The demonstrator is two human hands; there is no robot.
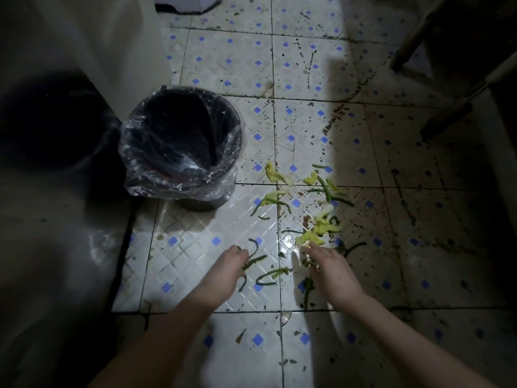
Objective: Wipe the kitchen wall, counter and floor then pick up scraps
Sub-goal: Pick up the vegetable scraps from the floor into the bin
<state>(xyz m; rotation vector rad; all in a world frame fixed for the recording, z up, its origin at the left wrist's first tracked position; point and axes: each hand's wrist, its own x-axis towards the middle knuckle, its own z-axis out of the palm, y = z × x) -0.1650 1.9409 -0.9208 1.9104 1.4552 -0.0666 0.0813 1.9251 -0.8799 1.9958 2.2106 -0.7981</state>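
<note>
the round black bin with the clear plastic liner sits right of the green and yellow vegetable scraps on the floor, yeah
No. In the head view the black plastic-lined bin sits left of the green and yellow vegetable scraps, on the tiled floor.

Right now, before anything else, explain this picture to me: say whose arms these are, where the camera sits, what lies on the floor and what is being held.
There is no machine here. These are a person's two bare arms, filmed by a camera worn on the head and looking down. The tiled floor is stained, and vegetable scraps, yellow and green, lie scattered on it. A dark bin lined with a clear bag stands to their left. The left hand has its fingers curled round a few green strips. The right hand reaches into the yellow pile; it is too blurred to tell whether it grips anything.
</note>
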